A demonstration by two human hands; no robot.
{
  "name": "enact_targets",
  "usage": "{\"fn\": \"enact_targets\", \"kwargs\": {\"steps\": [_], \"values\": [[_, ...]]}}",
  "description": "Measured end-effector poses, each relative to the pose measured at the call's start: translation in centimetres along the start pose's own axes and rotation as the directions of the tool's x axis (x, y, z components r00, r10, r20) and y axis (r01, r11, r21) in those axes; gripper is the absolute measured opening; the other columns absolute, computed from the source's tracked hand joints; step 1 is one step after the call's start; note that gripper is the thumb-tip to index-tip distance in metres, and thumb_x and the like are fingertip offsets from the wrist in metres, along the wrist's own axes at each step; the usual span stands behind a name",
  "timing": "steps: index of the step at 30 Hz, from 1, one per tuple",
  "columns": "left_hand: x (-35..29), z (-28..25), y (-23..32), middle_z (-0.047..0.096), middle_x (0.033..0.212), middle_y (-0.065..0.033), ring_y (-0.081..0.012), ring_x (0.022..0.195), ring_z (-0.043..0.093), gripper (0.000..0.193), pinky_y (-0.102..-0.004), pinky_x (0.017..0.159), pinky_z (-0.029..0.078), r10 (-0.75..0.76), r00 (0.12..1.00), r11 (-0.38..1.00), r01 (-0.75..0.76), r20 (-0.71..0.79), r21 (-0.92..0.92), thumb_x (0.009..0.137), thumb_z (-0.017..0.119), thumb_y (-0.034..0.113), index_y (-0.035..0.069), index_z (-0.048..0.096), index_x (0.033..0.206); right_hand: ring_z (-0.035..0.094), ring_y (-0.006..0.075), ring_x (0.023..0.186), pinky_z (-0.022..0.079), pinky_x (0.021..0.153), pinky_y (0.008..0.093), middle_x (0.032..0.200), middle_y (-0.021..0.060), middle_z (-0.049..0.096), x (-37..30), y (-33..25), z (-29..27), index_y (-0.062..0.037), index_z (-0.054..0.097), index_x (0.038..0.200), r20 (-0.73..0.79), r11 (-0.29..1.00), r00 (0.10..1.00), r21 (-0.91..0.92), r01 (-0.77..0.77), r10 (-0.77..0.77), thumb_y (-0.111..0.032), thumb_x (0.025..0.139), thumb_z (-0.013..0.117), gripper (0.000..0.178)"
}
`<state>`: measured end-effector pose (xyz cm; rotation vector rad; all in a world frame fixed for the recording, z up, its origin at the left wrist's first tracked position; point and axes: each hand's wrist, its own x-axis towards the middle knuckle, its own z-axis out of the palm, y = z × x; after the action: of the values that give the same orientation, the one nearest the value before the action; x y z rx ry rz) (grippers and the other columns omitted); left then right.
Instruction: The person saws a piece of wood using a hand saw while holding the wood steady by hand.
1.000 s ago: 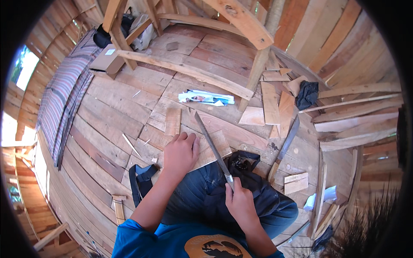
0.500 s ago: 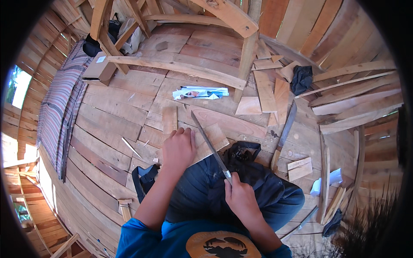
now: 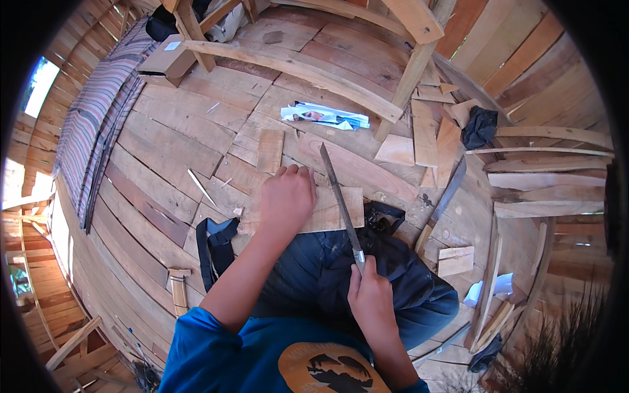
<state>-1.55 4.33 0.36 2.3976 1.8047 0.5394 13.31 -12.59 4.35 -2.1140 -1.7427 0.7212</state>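
Closest in, the right hand [image 3: 372, 296] is wrapped tight around the handle of a long blade [image 3: 342, 213], and the blade points away from the body. It seems to be held low at one end so the rest of it can reach out over the board [image 3: 347, 204]. The board lies just past the bent knees, and the blade passes over its right end; I cannot tell if they touch. The left hand [image 3: 287, 200] is on the board's left part, with its knuckles up, maybe to keep it from sliding. Its fingertips are hidden, so I cannot tell if it pinches the wood or just pushes down. To the right of the knees, another long blade [image 3: 449, 191] lies on the floor [image 3: 157, 144]. Farther out is a shiny folded packet [image 3: 325, 116], and I cannot see what is in it. Near the floor's right edge sits a crumpled black bag [image 3: 480, 128], its inside hidden. Toward the floor's far left corner, beside a striped mat [image 3: 108, 108], a cardboard box [image 3: 164, 62] looks closed, so its insides do not show.
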Motion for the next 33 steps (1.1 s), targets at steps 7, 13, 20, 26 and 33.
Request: {"fn": "enact_targets", "kwargs": {"steps": [7, 13, 20, 26, 33], "values": [[0.6, 0.4, -0.5, 0.067, 0.072, -0.0194, -0.0346, 0.066, 0.067, 0.039, -0.0449, 0.060, 0.053, -0.245, 0.969, 0.969, 0.246, 0.007, -0.008, 0.096, 0.049, 0.025, 0.002, 0.067, 0.071, 0.064, 0.0411, 0.059, 0.051, 0.051, 0.0490, 0.061, 0.0235, 0.060, 1.7, -1.9, 2.0, -0.0002, 0.046, 0.100, 0.005, 0.997, 1.000, 0.066, 0.027, -0.028, -0.013, 0.097, 0.052, 0.014], [0.9, 0.5, 0.6, 0.065, 0.067, -0.0223, -0.0386, 0.064, 0.066, 0.045, -0.0487, 0.061, 0.053, -0.251, 0.968, 0.967, 0.251, -0.008, -0.044, 0.096, 0.048, 0.031, 0.001, 0.067, 0.068, 0.063, 0.0437, 0.061, 0.050, 0.054, 0.0525, 0.063, 0.0251, 0.061, -0.3, -1.4, 0.8, 0.0005, 0.047, 0.102, 0.015, 0.997, 1.000, 0.076, -0.026, 0.025, -0.008, 0.095, 0.051, 0.012], [1.1, 1.6, -0.8, 0.067, 0.067, -0.0177, -0.0339, 0.064, 0.068, 0.041, -0.0454, 0.059, 0.053, -0.287, 0.953, 0.955, 0.293, -0.097, 0.048, 0.095, 0.049, 0.029, 0.004, 0.070, 0.071, 0.063, 0.0439, 0.060, 0.050, 0.054, 0.0526, 0.063, 0.0254, 0.060, 1.1, -1.4, 1.5, -0.0001, 0.047, 0.103, -0.008, 0.999, 1.000, 0.034, 0.031, -0.030, -0.009, 0.095, 0.052, 0.013], [1.5, 1.0, 0.2, 0.070, 0.075, -0.0170, -0.0339, 0.070, 0.069, 0.040, -0.0450, 0.063, 0.054, -0.315, 0.949, 0.946, 0.317, -0.027, 0.073, 0.096, 0.047, 0.030, 0.005, 0.072, 0.077, 0.063, 0.0453, 0.060, 0.050, 0.053, 0.0533, 0.063, 0.0261, 0.060, -1.4, -0.8, 1.7, 0.0009, 0.047, 0.103, -0.035, 0.999, 0.999, 0.050, -0.003, 0.005, -0.010, 0.095, 0.052, 0.014], [1.4, 0.8, -0.1, 0.071, 0.077, -0.0154, -0.0327, 0.072, 0.070, 0.040, -0.0442, 0.064, 0.054, -0.324, 0.946, 0.941, 0.324, -0.021, 0.099, 0.096, 0.045, 0.029, 0.006, 0.073, 0.078, 0.063, 0.0463, 0.065, 0.050, 0.056, 0.0542, 0.067, 0.0284, 0.062, 0.0, -0.8, 1.1, 0.0001, 0.046, 0.106, -0.018, 0.998, 0.999, 0.040, 0.038, -0.037, -0.012, 0.095, 0.053, 0.018]]}}
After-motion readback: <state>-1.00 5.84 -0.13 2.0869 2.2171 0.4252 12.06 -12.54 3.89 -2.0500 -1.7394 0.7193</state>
